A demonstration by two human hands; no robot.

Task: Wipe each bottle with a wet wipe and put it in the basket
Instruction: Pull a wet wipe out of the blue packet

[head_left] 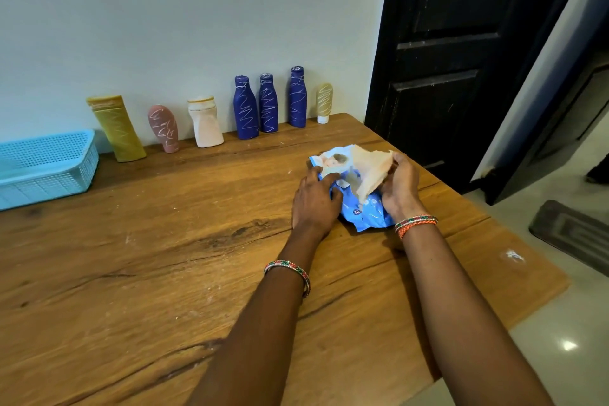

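Several scribbled bottles stand in a row along the wall: a yellow bottle [117,128], a pink tube [163,128], a white bottle [206,122], three blue bottles [245,108] [268,103] [298,97] and a cream tube [324,102]. A blue pack of wet wipes [364,208] lies on the wooden table [148,241]. My left hand [314,201] presses down on the pack. My right hand [400,186] pinches a pale wet wipe [370,171] that sticks up out of the pack. A light blue basket [46,165] sits at the far left.
A dark door [461,59] stands open past the table's right corner. The table's right edge drops to a tiled floor with a grey mat [573,234]. A white smear [514,255] marks the table near that edge.
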